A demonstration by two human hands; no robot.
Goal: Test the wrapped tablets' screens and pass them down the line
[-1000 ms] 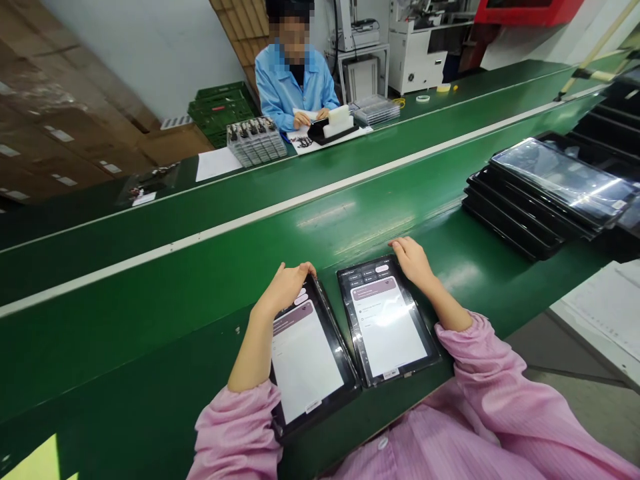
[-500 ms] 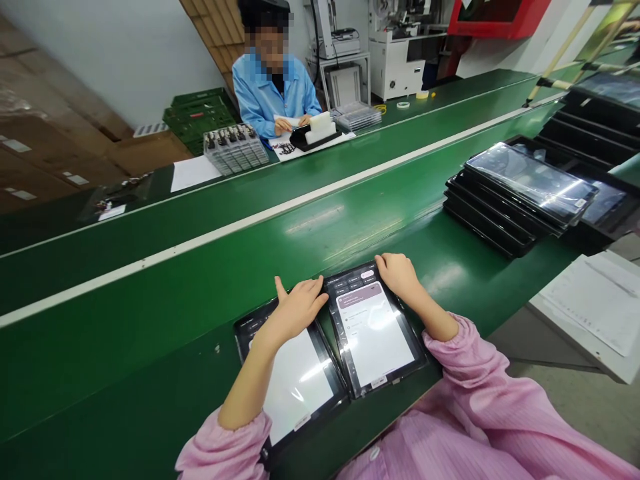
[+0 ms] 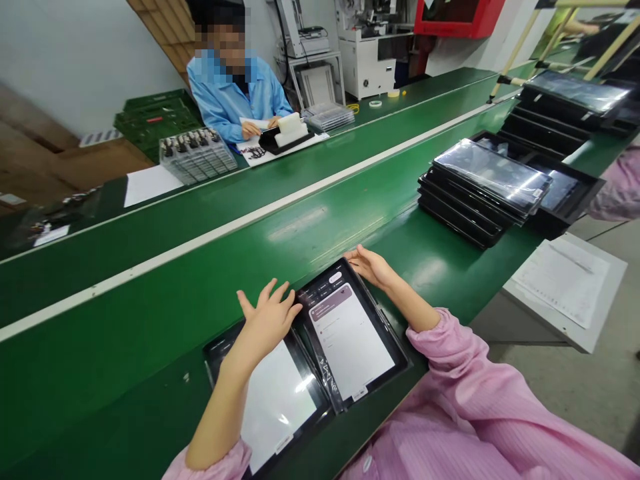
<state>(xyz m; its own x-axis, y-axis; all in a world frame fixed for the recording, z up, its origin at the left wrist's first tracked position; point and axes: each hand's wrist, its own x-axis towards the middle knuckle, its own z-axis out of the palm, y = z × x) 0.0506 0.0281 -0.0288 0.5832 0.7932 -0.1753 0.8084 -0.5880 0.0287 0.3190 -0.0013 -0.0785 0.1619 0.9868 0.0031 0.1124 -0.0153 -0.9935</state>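
Note:
Two tablets with lit screens lie side by side before me on the green bench. My left hand [image 3: 265,321] is above the left tablet [image 3: 280,400], its fingers spread and their tips at the upper left edge of the right tablet [image 3: 353,337]. My right hand [image 3: 373,269] holds the top right corner of that right tablet, fingers curled at its edge. Its right side looks slightly raised. A menu with a purple header shows on its screen, and wrinkled clear film runs along its left border. My forearm hides part of the left tablet.
A stack of tablets [image 3: 470,200] stands to the right, with another stack [image 3: 555,110] behind. Papers and a pen lie on a white board [image 3: 567,280] at lower right. Across the belt [image 3: 210,247], a co-worker in blue [image 3: 233,93] sits beside clear trays [image 3: 195,157].
My right hand has shifted from lying over the right tablet's top corner to gripping its edge, and that side has lifted slightly. My left fingers have spread wider. The camera view has swung right.

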